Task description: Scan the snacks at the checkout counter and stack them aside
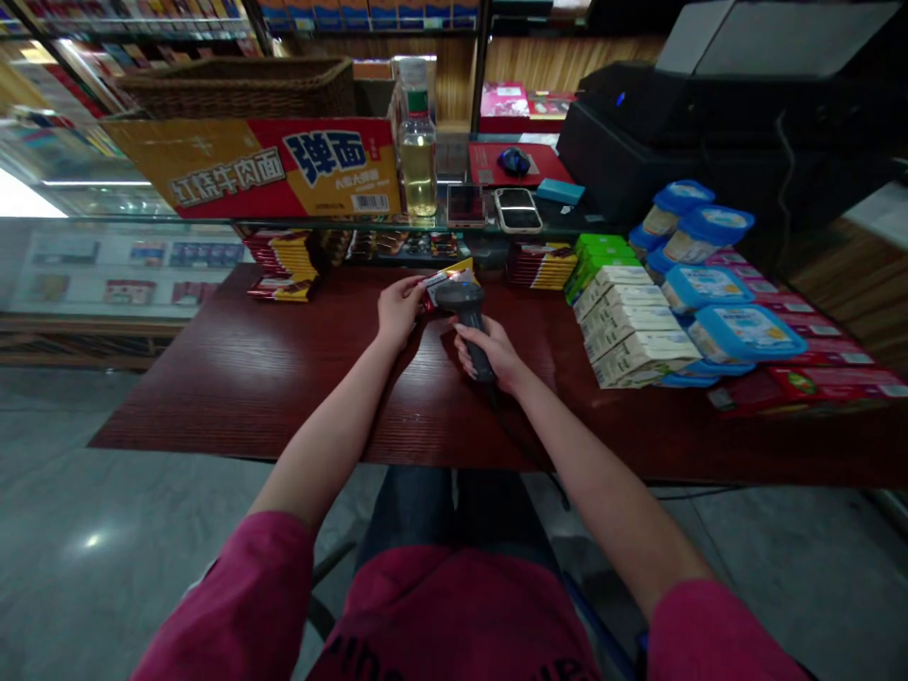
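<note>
My right hand (491,355) is wrapped round the grip of a dark handheld barcode scanner (464,307), whose head points at a small red and yellow packet (448,277). My left hand (398,307) pinches that packet by its left end, just above the dark red wooden table (284,378). Packet and scanner head are nearly touching at the middle of the table's far side.
Stacks of red-yellow packets (284,265), green boxes (602,255), white cartons (631,331) and blue-lidded tubs (738,331) line the table's back and right. A glass shelf above holds a bottle (417,151), two phones (517,208), a noodle carton (284,165) and a black till (709,123).
</note>
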### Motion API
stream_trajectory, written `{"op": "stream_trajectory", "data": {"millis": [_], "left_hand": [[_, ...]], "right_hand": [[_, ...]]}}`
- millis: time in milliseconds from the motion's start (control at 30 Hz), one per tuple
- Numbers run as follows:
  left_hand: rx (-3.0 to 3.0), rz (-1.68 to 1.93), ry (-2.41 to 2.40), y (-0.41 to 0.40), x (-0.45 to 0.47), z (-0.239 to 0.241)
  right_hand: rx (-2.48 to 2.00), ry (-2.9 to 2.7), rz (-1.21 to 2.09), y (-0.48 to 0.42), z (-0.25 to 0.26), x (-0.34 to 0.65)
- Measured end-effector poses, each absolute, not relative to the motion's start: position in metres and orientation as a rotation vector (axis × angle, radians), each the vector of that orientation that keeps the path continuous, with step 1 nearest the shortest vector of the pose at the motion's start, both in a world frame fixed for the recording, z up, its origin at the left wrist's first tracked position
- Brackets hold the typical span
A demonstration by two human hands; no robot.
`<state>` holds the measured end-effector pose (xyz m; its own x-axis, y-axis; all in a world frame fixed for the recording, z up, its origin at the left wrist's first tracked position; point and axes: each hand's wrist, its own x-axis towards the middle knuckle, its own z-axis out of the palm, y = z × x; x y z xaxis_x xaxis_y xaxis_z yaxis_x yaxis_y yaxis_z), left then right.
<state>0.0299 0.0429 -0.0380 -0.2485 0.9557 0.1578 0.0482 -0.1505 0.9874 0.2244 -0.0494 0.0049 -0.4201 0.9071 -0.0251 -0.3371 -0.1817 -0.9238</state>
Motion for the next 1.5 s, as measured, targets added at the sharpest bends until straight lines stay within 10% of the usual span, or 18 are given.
{"op": "stream_trajectory", "data": {"millis": [767,1500], "left_hand": [[2.042,1.553,1.813,-0.026,-0.086,0.002],[1.858,1.741,1.945,-0.035,-0.245,-0.011]], "right_hand": [[-0.773,-1.159,1.756,-0.059,0.007,0.227],[-0.529,-1.026,1.987,-0.048,0.001,0.024]]}}
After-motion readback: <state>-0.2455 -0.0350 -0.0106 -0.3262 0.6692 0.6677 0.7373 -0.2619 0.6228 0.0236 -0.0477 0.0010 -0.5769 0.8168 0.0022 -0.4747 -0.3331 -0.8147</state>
